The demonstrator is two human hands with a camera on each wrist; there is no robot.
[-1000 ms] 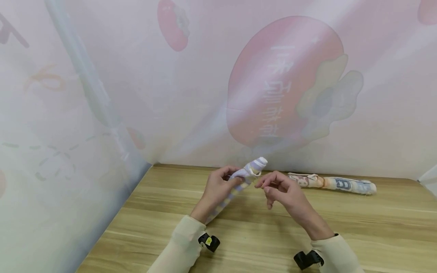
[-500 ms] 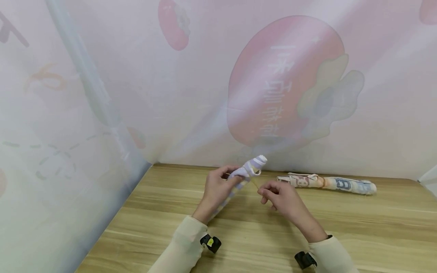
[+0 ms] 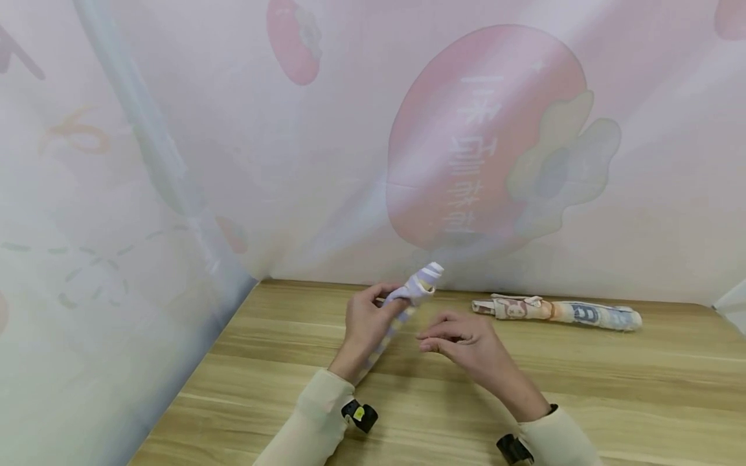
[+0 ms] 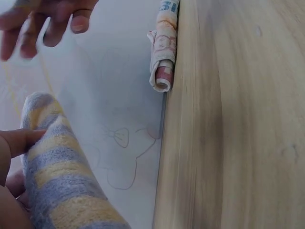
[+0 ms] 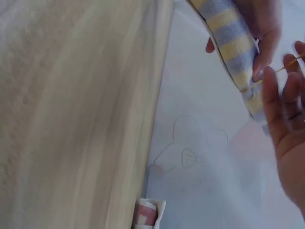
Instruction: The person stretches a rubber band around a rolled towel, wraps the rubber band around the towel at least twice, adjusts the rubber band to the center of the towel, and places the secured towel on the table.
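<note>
Gripping the rolled striped towel [image 3: 402,310] in my left hand [image 3: 364,323], I hold it above the table [image 3: 583,388], long axis slanting up and away; my right hand [image 3: 466,340], fingers loosely curled, pinches a thin elastic band [image 5: 290,62] just right of it.

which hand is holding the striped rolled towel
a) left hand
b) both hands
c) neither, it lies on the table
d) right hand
a) The left hand grips the striped rolled towel and holds it up off the wooden table, while the right hand hovers just beside it with fingers loosely curled, not gripping the towel.
</note>
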